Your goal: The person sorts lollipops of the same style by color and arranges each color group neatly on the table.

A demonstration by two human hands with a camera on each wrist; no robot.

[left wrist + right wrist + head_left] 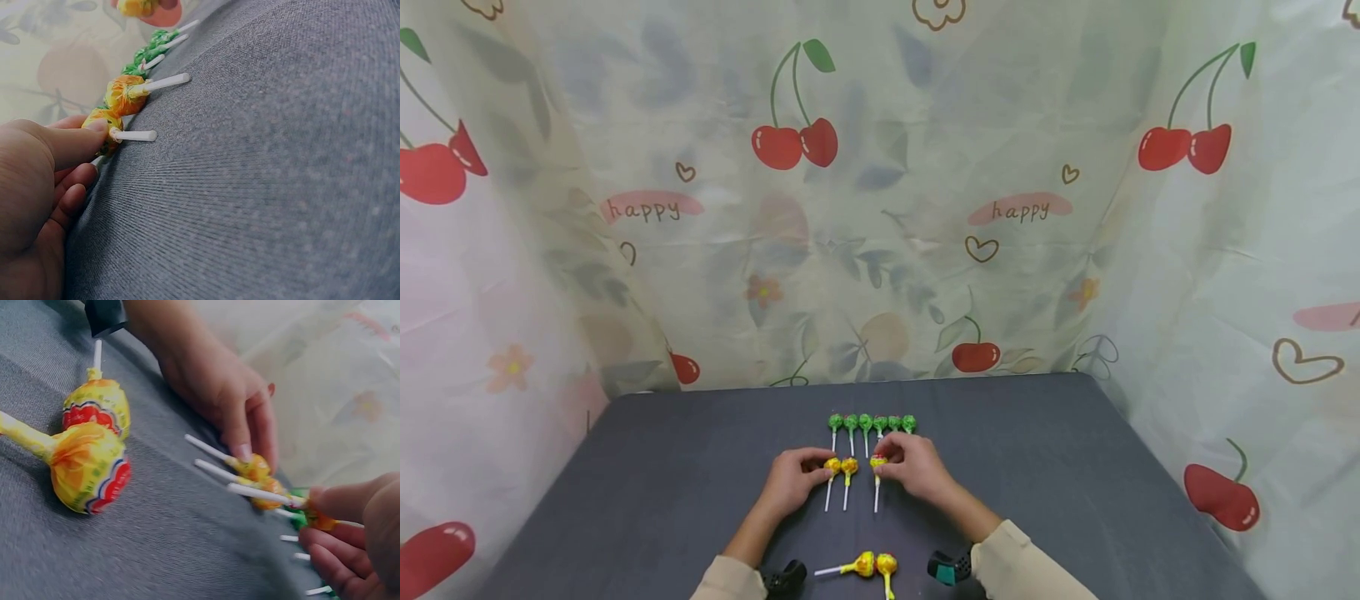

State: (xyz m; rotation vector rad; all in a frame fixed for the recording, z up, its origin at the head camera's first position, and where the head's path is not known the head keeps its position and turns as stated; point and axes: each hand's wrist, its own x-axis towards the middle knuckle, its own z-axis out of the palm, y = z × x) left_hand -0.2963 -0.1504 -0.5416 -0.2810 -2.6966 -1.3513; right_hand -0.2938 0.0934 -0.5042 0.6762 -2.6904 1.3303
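My left hand (792, 482) pinches the wrapped head of a yellow lollipop (106, 128) between thumb and fingers, its white stick pointing toward me. Just right of it lies a second yellow lollipop (849, 467), close beside the first. With thumb and fingertips my right hand (917, 468) holds a third yellow lollipop (877, 463) by its head, a short gap to the right of that pair. In the right wrist view, its stick (250, 492) overlaps the pair, and the fingers partly hide its orange-yellow wrapper.
Behind the hands, several green lollipops (866, 422) form a side-by-side row. Two more yellow lollipops, one pointing left (865, 564) and one pointing toward me (887, 565), lie near the front of the grey cloth-covered table (700, 467). A printed curtain (880, 208) encloses the back and sides.
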